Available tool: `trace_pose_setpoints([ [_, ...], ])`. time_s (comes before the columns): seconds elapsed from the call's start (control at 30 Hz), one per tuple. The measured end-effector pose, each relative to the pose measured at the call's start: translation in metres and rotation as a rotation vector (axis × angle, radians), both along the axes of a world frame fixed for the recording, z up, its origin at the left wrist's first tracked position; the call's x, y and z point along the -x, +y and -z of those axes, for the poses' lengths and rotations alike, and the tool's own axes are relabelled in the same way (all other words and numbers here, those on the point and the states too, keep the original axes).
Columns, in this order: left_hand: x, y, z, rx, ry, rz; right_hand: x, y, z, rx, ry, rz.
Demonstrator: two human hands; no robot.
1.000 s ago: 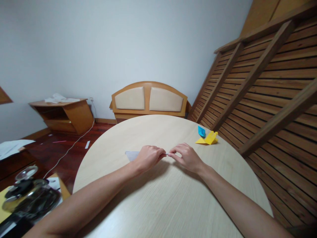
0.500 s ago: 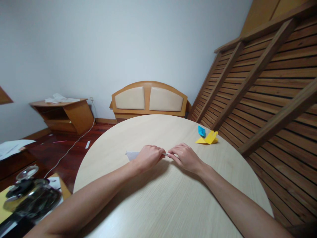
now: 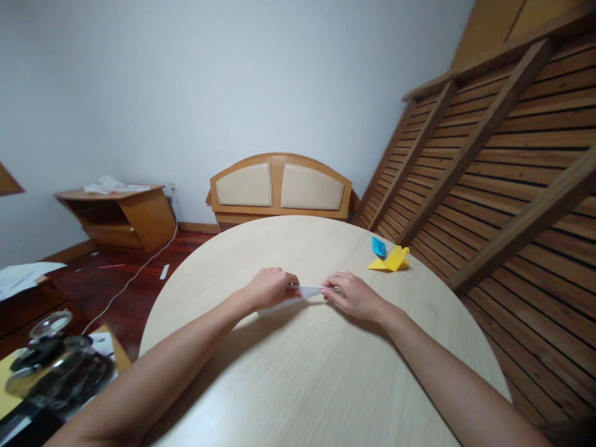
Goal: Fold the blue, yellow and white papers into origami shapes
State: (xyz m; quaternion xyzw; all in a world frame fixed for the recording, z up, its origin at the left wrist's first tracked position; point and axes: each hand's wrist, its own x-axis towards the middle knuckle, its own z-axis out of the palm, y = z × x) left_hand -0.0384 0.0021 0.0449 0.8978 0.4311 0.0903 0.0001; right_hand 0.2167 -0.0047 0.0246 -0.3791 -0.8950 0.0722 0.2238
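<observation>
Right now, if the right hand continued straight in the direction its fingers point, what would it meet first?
The right hand points toward the person's left, along the white folded paper it pinches. Past the paper, it would probably meet the left hand, which holds the other end. Depth looks about level, so little doubt.

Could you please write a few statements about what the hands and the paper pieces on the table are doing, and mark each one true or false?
1. Both hands hold the white folded paper. True: the left hand and right hand pinch it between them.
2. The yellow paper shape lies under the left hand. False: it lies apart, right of the right hand.
3. A blue paper shape sits next to the yellow one. True.
4. The round table is dark red. False: it is pale wood.
5. The right hand rests on the headboard. False: it is over the table.
</observation>
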Motion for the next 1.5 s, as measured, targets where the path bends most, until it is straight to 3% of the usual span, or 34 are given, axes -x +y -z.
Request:
trace_pose_setpoints([
  [0.17,0.0,0.004,0.009,-0.279,-0.109,0.156,-0.014,0.012,0.013,0.119,0.086,0.031],
  [0.23,-0.011,-0.006,0.018,-0.309,-0.12,0.221,-0.018,0.016,0.02,0.128,0.098,0.036],
  [0.33,-0.031,-0.027,0.035,-0.218,-0.11,0.289,-0.022,0.02,0.028,0.141,0.063,0.103],
  [0.5,-0.043,-0.041,0.053,0.09,-0.035,0.239,-0.021,0.015,0.023,0.221,-0.106,0.243],
  [0.67,-0.039,-0.035,0.053,0.22,-0.036,0.177,-0.011,0.007,0.014,0.207,-0.218,0.311],
  [0.93,-0.043,-0.036,0.05,0.239,-0.049,0.137,-0.002,-0.001,0.012,-0.025,-0.338,0.434],
  [1.03,-0.043,-0.035,0.052,0.226,-0.067,0.14,0.008,-0.003,0.013,-0.09,-0.258,0.315],
  [1.17,-0.042,-0.029,0.053,0.212,-0.067,0.123,0.019,-0.005,0.019,-0.016,-0.15,0.103],
  [1.37,-0.035,-0.017,0.056,0.218,-0.004,0.108,0.022,-0.008,0.026,0.06,-0.169,0.067],
  [1.5,-0.027,-0.016,0.057,0.191,0.035,0.009,0.024,-0.012,0.026,0.064,-0.259,0.104],
])
